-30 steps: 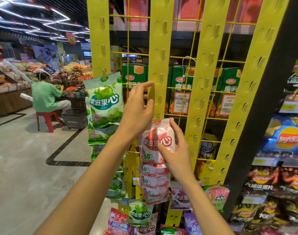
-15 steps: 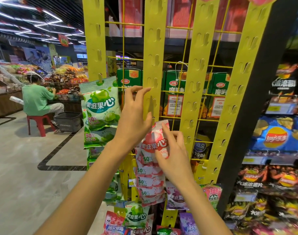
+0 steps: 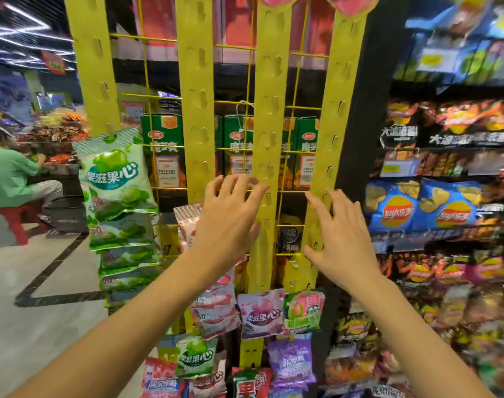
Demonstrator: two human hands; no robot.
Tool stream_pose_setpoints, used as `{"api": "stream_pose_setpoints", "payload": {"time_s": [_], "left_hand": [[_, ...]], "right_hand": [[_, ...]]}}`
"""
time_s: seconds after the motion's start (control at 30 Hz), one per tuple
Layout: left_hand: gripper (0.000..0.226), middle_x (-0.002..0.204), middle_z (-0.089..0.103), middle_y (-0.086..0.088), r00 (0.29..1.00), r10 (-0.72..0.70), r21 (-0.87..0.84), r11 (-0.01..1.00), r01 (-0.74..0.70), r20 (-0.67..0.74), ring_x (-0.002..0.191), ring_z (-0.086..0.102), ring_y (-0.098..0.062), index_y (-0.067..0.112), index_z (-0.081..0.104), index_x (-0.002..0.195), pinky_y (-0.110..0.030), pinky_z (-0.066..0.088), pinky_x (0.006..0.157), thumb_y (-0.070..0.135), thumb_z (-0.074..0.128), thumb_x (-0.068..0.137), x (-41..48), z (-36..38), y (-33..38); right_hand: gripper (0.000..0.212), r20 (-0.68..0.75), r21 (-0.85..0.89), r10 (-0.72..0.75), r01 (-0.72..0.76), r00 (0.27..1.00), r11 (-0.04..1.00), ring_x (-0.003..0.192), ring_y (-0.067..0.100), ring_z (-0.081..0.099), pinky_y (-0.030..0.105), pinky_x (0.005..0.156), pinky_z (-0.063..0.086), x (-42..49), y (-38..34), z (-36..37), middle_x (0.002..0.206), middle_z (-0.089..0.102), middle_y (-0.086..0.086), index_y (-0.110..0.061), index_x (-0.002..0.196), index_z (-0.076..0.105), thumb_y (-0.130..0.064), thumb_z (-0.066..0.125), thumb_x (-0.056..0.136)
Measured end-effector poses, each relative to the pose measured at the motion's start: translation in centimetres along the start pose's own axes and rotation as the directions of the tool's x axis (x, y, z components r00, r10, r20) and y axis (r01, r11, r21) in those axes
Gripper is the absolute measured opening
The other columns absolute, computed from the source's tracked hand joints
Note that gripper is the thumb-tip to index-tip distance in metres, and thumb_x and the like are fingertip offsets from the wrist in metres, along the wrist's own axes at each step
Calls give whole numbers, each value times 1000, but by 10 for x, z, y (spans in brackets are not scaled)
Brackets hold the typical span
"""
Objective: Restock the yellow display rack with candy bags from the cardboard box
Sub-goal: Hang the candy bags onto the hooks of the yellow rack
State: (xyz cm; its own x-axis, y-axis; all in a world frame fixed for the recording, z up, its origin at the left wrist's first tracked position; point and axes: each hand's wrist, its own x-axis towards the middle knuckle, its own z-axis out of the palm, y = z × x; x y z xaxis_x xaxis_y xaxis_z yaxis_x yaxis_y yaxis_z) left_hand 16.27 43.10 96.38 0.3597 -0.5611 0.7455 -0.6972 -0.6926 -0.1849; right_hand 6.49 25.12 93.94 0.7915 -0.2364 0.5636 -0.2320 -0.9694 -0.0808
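- The rack (image 3: 194, 81) is partly filled. Green bags (image 3: 117, 179) hang in a run down its left strip from about mid-height, and red bags (image 3: 214, 318) overlap down the second strip.
- The third and fourth strips carry far less: a purple bag (image 3: 262, 314) and a peach bag (image 3: 303, 311) hang low down, with bare hooks above them.
- The upper half of every strip looks unfilled, so I judge that much restocking is left. The box is out of view.
- The left hand (image 3: 230, 222) is empty. Its fingers (image 3: 239, 185) are spread wide across the gap between the second and third strips.
- The top red bag (image 3: 187, 222) peeks out just left of that palm and is not gripped.
- The right hand (image 3: 339, 237) is empty too, with its fingers (image 3: 319, 205) spread wide before the fourth strip. I cannot tell whether they touch it.
- The purple and peach bags hang below both hands, apart from the fingers.
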Motion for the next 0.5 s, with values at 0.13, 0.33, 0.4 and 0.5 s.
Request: {"api": "stream_pose_setpoints", "payload": {"time_s": [0.13,0.33,0.4,0.5], "left_hand": [[69,123,59,-9,995,85,-23,996,-84,47,112,56,-33,16,59,127,-47,42,92,36,83,65,3,19,52],[73,125,56,-9,963,207,-108,976,-190,172,113,55,-33,17,56,129,-46,42,88,47,79,67,7,46,149],[73,123,57,-10,947,254,-136,964,-230,194,109,56,-33,16,57,127,-45,44,86,48,80,65,7,54,184],[70,121,57,-11,924,311,-188,944,-272,224,106,56,-34,16,57,125,-46,44,85,47,80,66,-1,71,237]], "right_hand": [[96,36,-93,72,-69,997,993,152,34,6,52,123,10,-25,51,-13,164,10,14,-26,158,15,-42,72,82],[92,111,-164,202,-183,973,969,153,31,2,50,124,9,-79,132,-36,165,4,12,-26,158,9,-44,66,88],[91,145,-176,257,-230,956,957,153,31,2,50,124,8,-101,158,-41,165,5,11,-27,158,9,-45,65,88],[90,180,-220,324,-283,929,933,151,33,9,49,123,12,-142,195,-38,164,10,13,-24,157,14,-46,66,87]]}}
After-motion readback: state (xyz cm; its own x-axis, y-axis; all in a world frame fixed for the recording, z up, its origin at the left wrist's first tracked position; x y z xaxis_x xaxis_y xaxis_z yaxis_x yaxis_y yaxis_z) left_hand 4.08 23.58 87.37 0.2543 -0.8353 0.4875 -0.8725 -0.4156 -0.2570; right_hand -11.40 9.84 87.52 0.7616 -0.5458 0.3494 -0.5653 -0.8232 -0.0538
